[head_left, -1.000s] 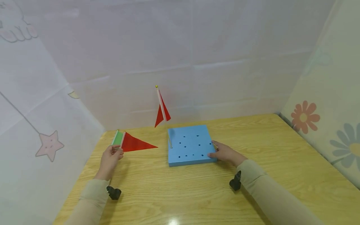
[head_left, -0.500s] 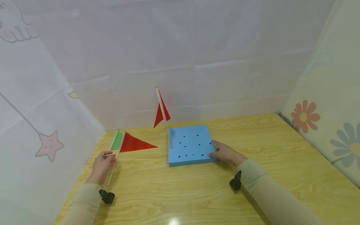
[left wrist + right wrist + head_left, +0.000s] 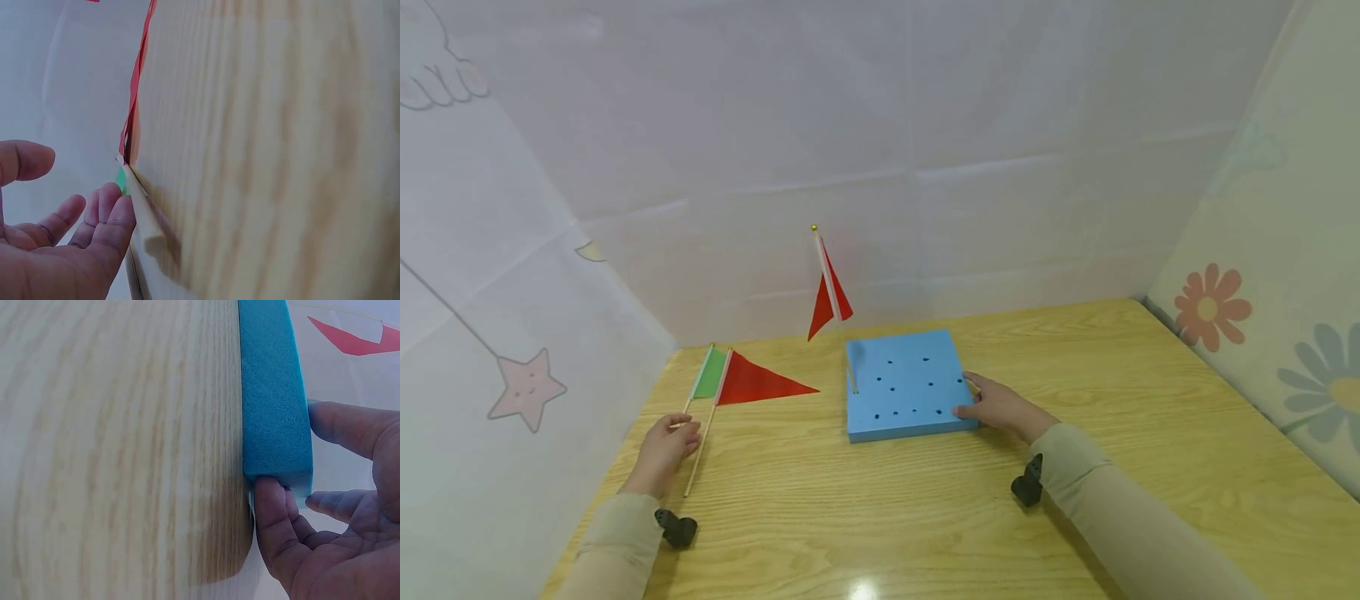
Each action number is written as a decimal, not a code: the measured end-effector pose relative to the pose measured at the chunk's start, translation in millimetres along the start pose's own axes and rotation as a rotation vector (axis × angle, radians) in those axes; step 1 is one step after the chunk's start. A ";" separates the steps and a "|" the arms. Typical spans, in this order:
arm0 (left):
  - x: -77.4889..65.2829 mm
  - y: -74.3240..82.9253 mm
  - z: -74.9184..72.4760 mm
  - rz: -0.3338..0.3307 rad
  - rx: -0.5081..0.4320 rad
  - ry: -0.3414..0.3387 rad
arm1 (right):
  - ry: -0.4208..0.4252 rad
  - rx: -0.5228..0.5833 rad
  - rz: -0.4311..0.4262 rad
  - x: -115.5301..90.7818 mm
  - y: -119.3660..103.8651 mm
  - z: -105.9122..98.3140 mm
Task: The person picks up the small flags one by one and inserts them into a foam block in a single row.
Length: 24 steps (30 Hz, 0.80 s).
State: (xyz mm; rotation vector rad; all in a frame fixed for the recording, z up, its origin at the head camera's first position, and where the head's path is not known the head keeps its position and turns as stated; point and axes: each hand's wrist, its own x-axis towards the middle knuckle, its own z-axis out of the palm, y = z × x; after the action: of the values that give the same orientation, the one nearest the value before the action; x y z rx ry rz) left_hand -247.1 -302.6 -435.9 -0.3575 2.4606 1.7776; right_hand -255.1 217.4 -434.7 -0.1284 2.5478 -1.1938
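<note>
Left of the blue board, on the wooden desk: left hand, thumb and fingers apart, obscuring the lower stick of the green flag; flat red flag. Behind: pale sheet. Right: right hand clamped on board edge, fingertips partly hidden

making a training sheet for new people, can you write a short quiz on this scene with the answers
1. Which hand grips the blue board?
2. True or false: both red flags stand in holes of the blue board.
3. How many flags show in the head view, counting every colour?
a) two
b) three
c) five

Key
1. The right hand, at the board's right edge.
2. False. The standing red flag has its pole in a hole; the lying red flag is on the table.
3. b) three: those two and the green flag, beside the lying one.
</note>
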 end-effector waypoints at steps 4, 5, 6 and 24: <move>1.7 -2.0 -1.5 -0.010 -0.005 0.009 | -0.001 0.011 -0.001 -1.1 -1.5 -0.7; 2.1 -2.3 -1.5 -0.010 -0.004 0.011 | -0.001 0.010 -0.003 -1.3 -1.9 -1.0; 2.4 -2.5 -1.4 -0.008 0.005 0.010 | -0.001 0.008 -0.004 -1.4 -2.1 -1.2; 8.1 2.1 12.5 0.090 0.451 0.041 | -0.004 0.001 -0.010 0.3 -0.3 -0.1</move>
State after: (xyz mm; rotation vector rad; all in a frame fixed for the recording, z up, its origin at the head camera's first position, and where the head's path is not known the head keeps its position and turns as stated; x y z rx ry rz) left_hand -256.3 -291.3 -439.6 -0.2483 2.8409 1.1916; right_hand -255.4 217.2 -434.4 -0.1430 2.5459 -1.1972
